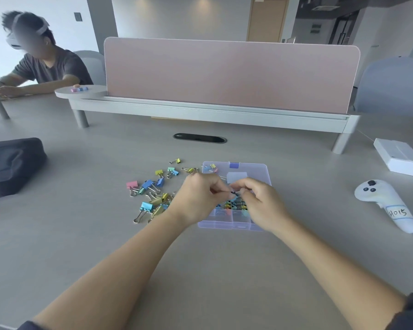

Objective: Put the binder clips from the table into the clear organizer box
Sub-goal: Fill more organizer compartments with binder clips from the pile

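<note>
1. Loose binder clips [153, 198] lie scattered on the table [81, 234] just left of the box, handy for the next pick, we judge.
2. Our left hand [198, 198] hovers over the box's left edge, fingers curled, thumb and forefinger pinching a small dark clip [233, 192].
3. Our right hand [260, 203] meets it, fingertips curled narrow onto the same clip (probably steadying it to aim at a compartment).
4. The clear organizer box [260, 172] sits beneath both hands. Its middle cells are packed with clips, and the held clip hangs just above them.
</note>
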